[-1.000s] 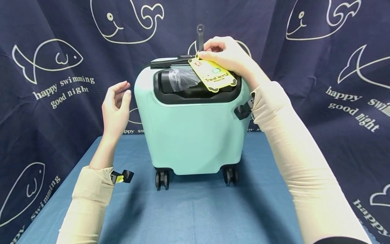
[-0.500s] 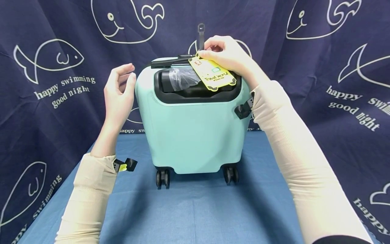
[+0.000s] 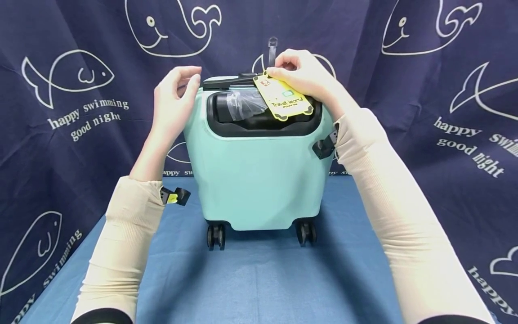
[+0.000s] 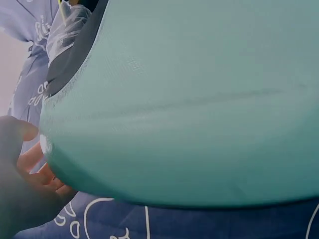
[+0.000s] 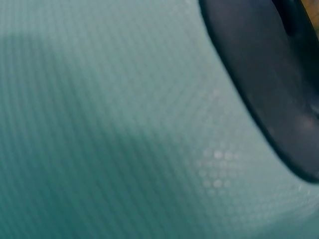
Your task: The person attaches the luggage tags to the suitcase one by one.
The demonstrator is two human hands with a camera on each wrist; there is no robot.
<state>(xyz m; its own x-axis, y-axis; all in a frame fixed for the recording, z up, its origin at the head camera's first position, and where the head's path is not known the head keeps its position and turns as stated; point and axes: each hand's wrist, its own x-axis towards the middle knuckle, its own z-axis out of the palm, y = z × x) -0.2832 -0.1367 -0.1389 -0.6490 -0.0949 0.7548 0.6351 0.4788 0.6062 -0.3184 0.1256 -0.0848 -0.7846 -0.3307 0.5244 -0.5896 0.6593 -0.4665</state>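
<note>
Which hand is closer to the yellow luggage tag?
The right: your right hand pinches the yellow tag at its top end. Your left hand is apart from it, at the upper left corner of the suitcase.

The left hand (image 3: pixel 176 96) is higher than a second ago, and it goes from off at the side to right by the top corner of the case (image 3: pixel 261 180), while a black band (image 3: pixel 103 316) now shows on its sleeve (image 3: pixel 121 234) and the tag strap (image 3: pixel 272 51) sits a little lower.
</note>
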